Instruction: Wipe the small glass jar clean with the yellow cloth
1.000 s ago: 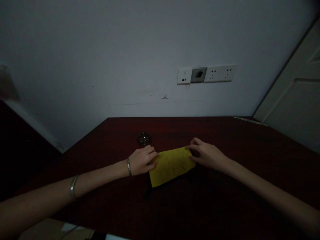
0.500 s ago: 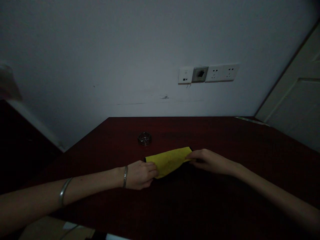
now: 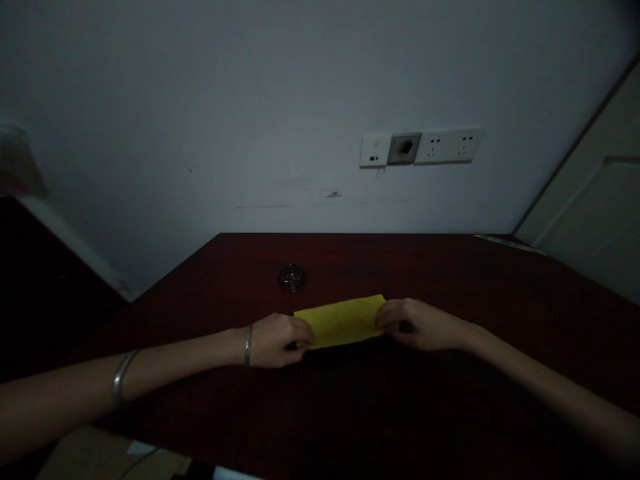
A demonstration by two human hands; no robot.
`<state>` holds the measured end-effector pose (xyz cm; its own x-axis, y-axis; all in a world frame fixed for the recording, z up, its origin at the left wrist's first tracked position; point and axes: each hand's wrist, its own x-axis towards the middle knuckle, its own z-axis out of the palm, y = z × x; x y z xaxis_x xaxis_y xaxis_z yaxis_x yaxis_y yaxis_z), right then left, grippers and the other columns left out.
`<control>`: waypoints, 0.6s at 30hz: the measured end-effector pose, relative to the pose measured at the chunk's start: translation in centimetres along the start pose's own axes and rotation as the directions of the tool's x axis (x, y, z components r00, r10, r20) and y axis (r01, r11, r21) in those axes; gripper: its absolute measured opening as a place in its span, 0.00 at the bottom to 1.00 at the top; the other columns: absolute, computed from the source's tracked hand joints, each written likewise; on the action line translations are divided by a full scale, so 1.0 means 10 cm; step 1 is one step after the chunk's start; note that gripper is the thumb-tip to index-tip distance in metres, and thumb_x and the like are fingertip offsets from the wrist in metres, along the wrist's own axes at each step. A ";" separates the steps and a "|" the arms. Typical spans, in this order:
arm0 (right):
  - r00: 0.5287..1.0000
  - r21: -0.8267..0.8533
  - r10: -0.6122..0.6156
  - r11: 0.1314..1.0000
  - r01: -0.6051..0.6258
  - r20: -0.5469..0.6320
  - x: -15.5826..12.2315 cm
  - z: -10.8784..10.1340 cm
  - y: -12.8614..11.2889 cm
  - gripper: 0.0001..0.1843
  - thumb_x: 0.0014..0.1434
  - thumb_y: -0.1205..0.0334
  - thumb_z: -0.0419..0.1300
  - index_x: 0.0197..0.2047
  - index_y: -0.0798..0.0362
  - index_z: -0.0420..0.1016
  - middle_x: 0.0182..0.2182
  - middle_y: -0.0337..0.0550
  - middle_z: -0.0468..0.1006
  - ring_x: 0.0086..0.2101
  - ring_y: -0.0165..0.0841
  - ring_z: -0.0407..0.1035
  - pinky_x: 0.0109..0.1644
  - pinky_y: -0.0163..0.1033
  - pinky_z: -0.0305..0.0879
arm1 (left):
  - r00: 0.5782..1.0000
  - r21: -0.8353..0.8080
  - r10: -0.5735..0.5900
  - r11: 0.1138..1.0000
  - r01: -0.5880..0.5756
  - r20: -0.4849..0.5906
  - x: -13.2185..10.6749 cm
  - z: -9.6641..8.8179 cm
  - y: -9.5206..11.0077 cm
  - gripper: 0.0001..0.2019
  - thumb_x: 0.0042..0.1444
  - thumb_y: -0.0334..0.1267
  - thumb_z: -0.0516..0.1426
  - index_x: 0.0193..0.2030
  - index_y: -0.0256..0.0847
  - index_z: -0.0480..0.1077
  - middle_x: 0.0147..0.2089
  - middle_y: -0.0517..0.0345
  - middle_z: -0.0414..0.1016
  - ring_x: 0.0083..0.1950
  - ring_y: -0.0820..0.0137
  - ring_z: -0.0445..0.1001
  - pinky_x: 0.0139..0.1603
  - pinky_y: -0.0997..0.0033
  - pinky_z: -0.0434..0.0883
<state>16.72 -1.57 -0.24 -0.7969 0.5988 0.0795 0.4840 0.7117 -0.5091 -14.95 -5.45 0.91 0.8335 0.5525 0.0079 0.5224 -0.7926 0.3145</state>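
A yellow cloth with dark edging lies in a long folded strip on the dark red table. At its left end my left hand pinches the near corner between thumb and fingers. My right hand grips the right end in the same way, fingers curled over the edge. Beyond the cloth, a little to the left, stands a round clear glass ashtray, touched by neither hand.
Behind the table rises a pale wall with a row of sockets and switches. A panelled door stands at the right. Below the table's front left edge are a brown surface and a cable.
The cloth's near edge, which slanted and sagged at the left, now runs straighter between the hands. My left hand has risen slightly, and my right fingers have closed further over their end.
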 end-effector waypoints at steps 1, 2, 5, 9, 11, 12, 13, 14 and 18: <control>0.999 0.010 -0.011 1.000 0.010 0.039 0.01 -0.01 0.00 0.13 0.55 0.69 0.58 0.42 0.50 0.79 0.42 0.43 0.79 0.43 0.36 0.72 0.51 0.42 0.66 | 1.000 0.018 0.011 1.000 -0.012 0.022 0.00 0.01 0.01 0.10 0.54 0.29 0.53 0.40 0.38 0.73 0.41 0.51 0.78 0.41 0.66 0.76 0.41 0.71 0.71; 0.997 0.028 -0.020 0.999 0.018 0.075 0.03 -0.02 0.00 0.13 0.56 0.67 0.57 0.43 0.50 0.78 0.42 0.43 0.79 0.43 0.35 0.72 0.51 0.42 0.66 | 0.999 0.024 0.019 1.000 -0.020 0.036 0.00 0.02 0.02 0.09 0.54 0.30 0.53 0.40 0.39 0.73 0.41 0.51 0.77 0.42 0.66 0.75 0.42 0.71 0.71; 0.999 0.030 0.044 0.999 -0.044 0.006 0.09 -0.05 0.06 0.13 0.60 0.59 0.56 0.45 0.51 0.77 0.41 0.44 0.79 0.41 0.35 0.72 0.48 0.42 0.67 | 1.000 0.018 -0.009 1.000 0.009 -0.023 0.02 0.00 0.00 0.07 0.56 0.32 0.53 0.38 0.40 0.73 0.38 0.54 0.76 0.40 0.68 0.75 0.41 0.72 0.70; 0.966 -0.055 0.165 0.982 -0.179 -0.199 0.14 -0.05 0.19 0.13 0.58 0.59 0.58 0.45 0.53 0.76 0.39 0.48 0.77 0.38 0.37 0.71 0.44 0.43 0.66 | 0.961 0.142 -0.224 0.959 0.247 -0.159 0.01 -0.07 -0.10 0.07 0.56 0.36 0.53 0.34 0.38 0.72 0.34 0.55 0.72 0.34 0.69 0.73 0.34 0.73 0.68; 0.961 -0.050 0.181 0.979 -0.195 -0.210 0.13 -0.04 0.25 0.12 0.57 0.61 0.57 0.44 0.53 0.76 0.38 0.47 0.77 0.37 0.37 0.71 0.42 0.43 0.66 | 0.929 0.175 -0.340 0.916 0.362 -0.144 -0.03 -0.09 -0.16 0.07 0.55 0.37 0.54 0.31 0.38 0.72 0.32 0.55 0.72 0.32 0.68 0.72 0.33 0.72 0.66; 0.959 -0.043 0.188 0.979 -0.201 -0.211 0.12 -0.03 0.28 0.12 0.57 0.62 0.57 0.43 0.53 0.76 0.38 0.47 0.77 0.37 0.36 0.71 0.42 0.42 0.66 | 0.908 0.143 -0.399 0.898 0.415 -0.131 -0.05 -0.10 -0.18 0.06 0.53 0.37 0.56 0.30 0.38 0.72 0.32 0.54 0.73 0.32 0.68 0.71 0.32 0.72 0.65; 0.956 -0.035 0.199 0.977 -0.211 -0.214 0.11 -0.02 0.31 0.11 0.58 0.62 0.56 0.42 0.53 0.77 0.38 0.46 0.77 0.37 0.36 0.72 0.42 0.41 0.66 | 0.881 0.081 -0.457 0.880 0.468 -0.123 -0.06 -0.10 -0.21 0.06 0.51 0.37 0.57 0.28 0.38 0.73 0.31 0.55 0.73 0.31 0.68 0.71 0.32 0.72 0.64; 0.952 -0.024 0.217 0.974 -0.227 -0.218 0.10 -0.02 0.34 0.11 0.58 0.63 0.56 0.41 0.53 0.77 0.37 0.46 0.78 0.37 0.36 0.72 0.42 0.40 0.67 | 0.853 0.004 -0.508 0.859 0.512 -0.118 -0.08 -0.09 -0.24 0.06 0.49 0.37 0.59 0.27 0.38 0.73 0.30 0.55 0.73 0.31 0.68 0.70 0.31 0.72 0.64; 0.902 0.033 0.347 0.936 -0.351 -0.256 0.11 0.03 0.47 0.13 0.56 0.59 0.58 0.43 0.55 0.76 0.31 0.45 0.79 0.31 0.36 0.73 0.36 0.40 0.68 | 0.760 -0.271 -0.646 0.745 0.610 -0.065 -0.07 -0.04 -0.32 0.10 0.45 0.43 0.62 0.22 0.38 0.73 0.21 0.60 0.71 0.24 0.73 0.67 0.25 0.76 0.60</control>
<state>18.01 2.35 -2.84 -0.4582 0.8815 0.1141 0.7207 0.4436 -0.5328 -17.30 -3.24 0.24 0.2845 0.9491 -0.1351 0.8484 -0.1836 0.4966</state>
